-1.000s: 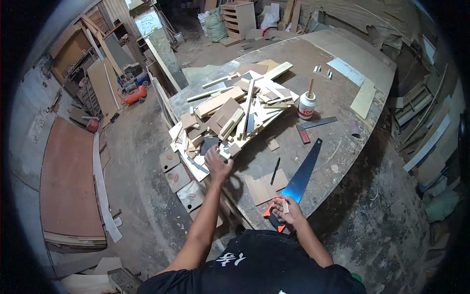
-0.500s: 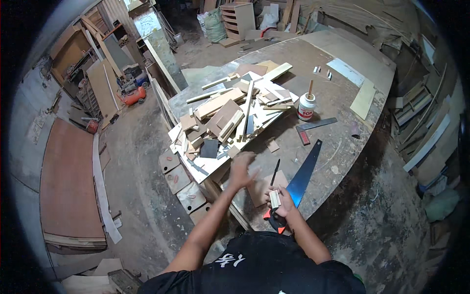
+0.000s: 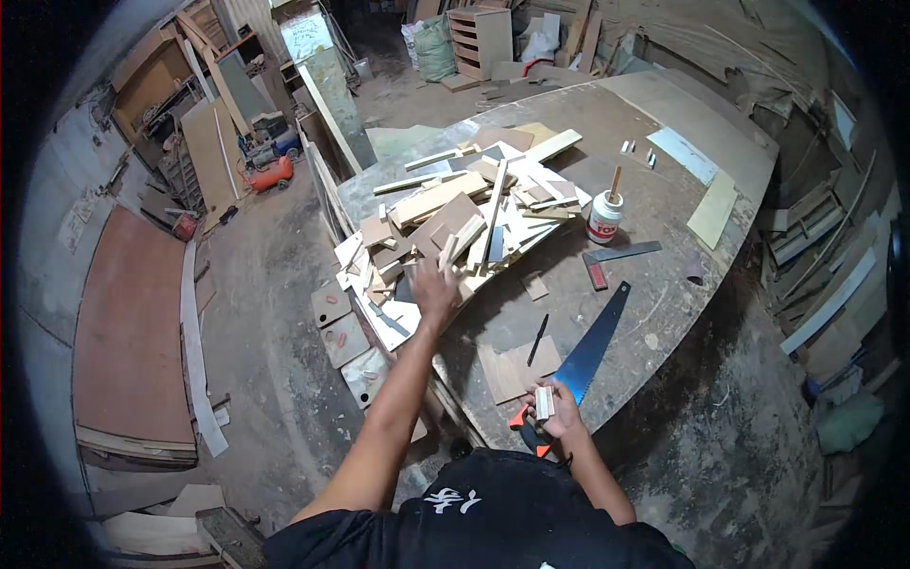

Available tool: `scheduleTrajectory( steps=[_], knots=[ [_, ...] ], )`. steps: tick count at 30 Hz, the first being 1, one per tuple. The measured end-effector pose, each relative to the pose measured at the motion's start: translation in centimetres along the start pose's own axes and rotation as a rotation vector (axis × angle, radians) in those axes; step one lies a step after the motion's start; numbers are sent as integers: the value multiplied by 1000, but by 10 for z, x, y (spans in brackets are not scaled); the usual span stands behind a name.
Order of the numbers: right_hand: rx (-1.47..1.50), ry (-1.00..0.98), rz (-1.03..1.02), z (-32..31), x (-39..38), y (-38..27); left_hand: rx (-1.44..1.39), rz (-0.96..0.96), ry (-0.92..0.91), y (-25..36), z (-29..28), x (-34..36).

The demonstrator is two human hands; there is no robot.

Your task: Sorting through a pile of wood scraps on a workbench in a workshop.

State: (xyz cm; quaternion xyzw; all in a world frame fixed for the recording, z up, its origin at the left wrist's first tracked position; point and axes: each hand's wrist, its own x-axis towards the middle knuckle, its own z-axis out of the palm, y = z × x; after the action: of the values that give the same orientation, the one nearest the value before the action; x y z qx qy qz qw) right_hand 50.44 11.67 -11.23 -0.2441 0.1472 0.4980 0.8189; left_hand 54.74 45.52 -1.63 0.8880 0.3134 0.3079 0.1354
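My left hand (image 3: 434, 289) reaches over the near side of a pile of wood offcuts (image 3: 429, 201) on a white board; its fingers are blurred. In my right hand (image 3: 567, 417) lie small pale wood blocks (image 3: 544, 402), with fingers curled round them. Just below that hand is a handsaw (image 3: 595, 339) with an orange and black handle. Left of the saw are a black pen (image 3: 538, 337) and a square plywood piece (image 3: 504, 369). A try square (image 3: 621, 251) lies beyond, near a white glue jar (image 3: 604, 216) with a stick standing in it.
The large worn worktable (image 3: 673, 284) has pale strips (image 3: 709, 209) at its right. Metal plates (image 3: 334, 308) sit at its left edge. An orange compressor (image 3: 270, 174) stands on the left floor. Sheets (image 3: 128, 322) lean left, scrap boards (image 3: 820, 313) right, and a shelf unit (image 3: 479, 43) stands behind.
Half a second ago my left hand was lower, near my right hand; it has moved back up onto the pile. My right hand now holds more blocks than a second ago.
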Motion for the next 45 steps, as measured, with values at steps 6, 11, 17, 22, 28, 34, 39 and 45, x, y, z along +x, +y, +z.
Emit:
scheduleTrajectory(
  steps=[6, 11, 17, 22, 28, 34, 39, 45],
  knots=[
    [35, 62, -106, 40, 0, -4, -508, -46, -517, 50, -37, -134],
    [-180, 133, -211, 38, 20, 5, -520, 31, -774, 70, -53, -189],
    [-172, 183, -142, 27, 19, 38, -485, -142, -269, -3, -61, -127],
    [-174, 213, -109, 9, -8, 57, -340, -275, 195, -108, -75, -21],
    [-156, 168, -124, 9, -22, 81, 160, -455, 26, -196, -64, 45],
    [-107, 225, -218, 27, -23, 96, -64, -383, -222, -221, -43, 61],
    [-82, 261, -210, 19, -16, 101, -63, -407, -192, -220, -31, 68],
    [-70, 297, -201, 28, -13, 103, 123, -284, -14, -221, -39, 89]
  ],
)
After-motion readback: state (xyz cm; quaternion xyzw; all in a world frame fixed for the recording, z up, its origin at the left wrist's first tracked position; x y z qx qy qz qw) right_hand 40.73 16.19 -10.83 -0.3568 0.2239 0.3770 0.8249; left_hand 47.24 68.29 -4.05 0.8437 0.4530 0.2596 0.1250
